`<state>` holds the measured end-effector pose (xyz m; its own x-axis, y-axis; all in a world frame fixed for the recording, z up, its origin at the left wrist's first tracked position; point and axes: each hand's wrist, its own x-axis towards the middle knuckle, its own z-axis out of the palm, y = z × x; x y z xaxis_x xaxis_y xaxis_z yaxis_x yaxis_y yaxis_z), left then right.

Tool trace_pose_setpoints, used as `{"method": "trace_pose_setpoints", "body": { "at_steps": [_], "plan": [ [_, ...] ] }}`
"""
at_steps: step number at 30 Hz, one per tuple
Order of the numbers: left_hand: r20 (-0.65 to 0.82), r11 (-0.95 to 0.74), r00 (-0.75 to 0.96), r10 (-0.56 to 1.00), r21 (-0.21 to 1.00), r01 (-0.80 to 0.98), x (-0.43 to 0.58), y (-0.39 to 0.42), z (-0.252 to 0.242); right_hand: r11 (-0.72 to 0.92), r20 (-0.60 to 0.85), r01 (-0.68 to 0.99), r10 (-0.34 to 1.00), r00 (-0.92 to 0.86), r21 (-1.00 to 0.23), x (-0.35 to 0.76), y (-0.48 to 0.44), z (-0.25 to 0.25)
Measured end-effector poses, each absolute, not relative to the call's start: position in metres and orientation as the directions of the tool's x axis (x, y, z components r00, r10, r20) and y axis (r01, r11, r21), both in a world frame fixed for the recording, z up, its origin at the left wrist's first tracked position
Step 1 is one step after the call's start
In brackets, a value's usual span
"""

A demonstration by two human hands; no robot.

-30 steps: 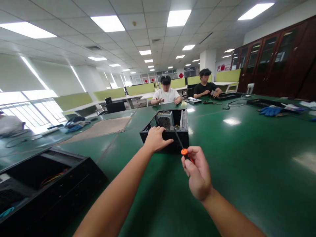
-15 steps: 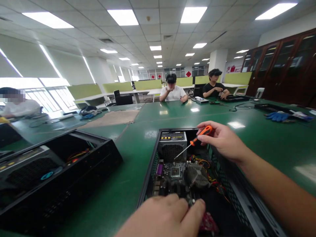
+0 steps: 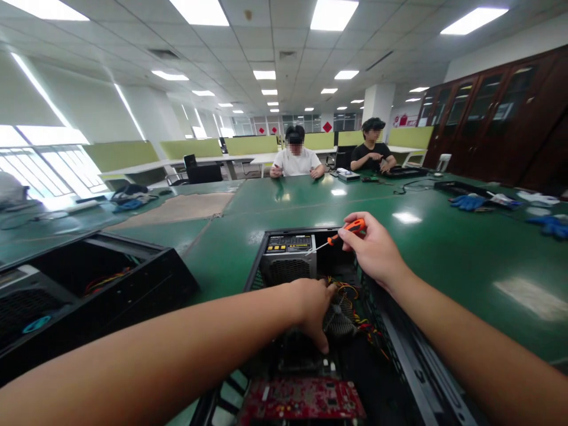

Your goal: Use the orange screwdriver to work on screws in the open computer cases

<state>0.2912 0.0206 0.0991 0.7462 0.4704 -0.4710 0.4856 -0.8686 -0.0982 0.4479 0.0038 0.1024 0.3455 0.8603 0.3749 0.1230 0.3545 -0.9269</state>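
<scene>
An open black computer case (image 3: 402,361) lies on the green table right in front of me. Inside it I see a grey power supply (image 3: 288,255) at the far end, a round cooler fan (image 3: 339,316), coloured wires and a red circuit card (image 3: 304,397) near me. My left hand (image 3: 313,305) reaches into the case, fingers curled down onto the board beside the fan; what they touch is hidden. My right hand (image 3: 375,248) is closed on an orange-handled screwdriver (image 3: 348,229), its thin tip pointing left over the power supply.
A second open black case (image 3: 93,290) stands at my left. Two people sit at the far side of the green table (image 3: 444,248), working on their own things. Blue gloves (image 3: 468,202) lie at the right, dark wooden cabinets (image 3: 501,112) behind them.
My left hand has moved from the near edge deeper into the case beside the fan. My right hand with the screwdriver stays above the power supply. A second earlier the case was farther away.
</scene>
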Motion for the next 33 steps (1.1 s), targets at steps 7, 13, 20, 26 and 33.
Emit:
{"method": "trace_pose_setpoints", "body": {
  "at_steps": [7, 13, 20, 26, 33],
  "plan": [
    [-0.417, -0.801, 0.73, 0.542, 0.008, 0.599, 0.281, 0.017, 0.16, 0.428, 0.41, 0.042, 0.827, 0.385, -0.903, 0.448, -0.001, 0.104],
    [-0.33, -0.75, 0.703, 0.63, -0.024, 0.661, 0.252, 0.016, 0.214, 0.484, 0.417, -0.015, 0.768, 0.486, -0.875, 0.452, -0.002, 0.107],
    [-0.442, -0.841, 0.725, 0.529, -0.156, 0.519, 0.259, 0.017, 0.161, 0.533, 0.407, -0.07, 0.718, 0.565, -0.843, 0.454, -0.002, 0.106],
    [-0.517, -0.911, 0.803, 0.298, 0.096, 0.4, 0.263, 0.029, 0.118, 0.521, 0.449, -0.012, 0.749, 0.488, -0.854, 0.447, -0.007, 0.11],
    [-0.517, -0.924, 0.786, 0.338, -0.025, 0.381, 0.248, 0.045, 0.136, 0.495, 0.443, -0.007, 0.784, 0.434, -0.869, 0.447, -0.006, 0.108]
  ]
}}
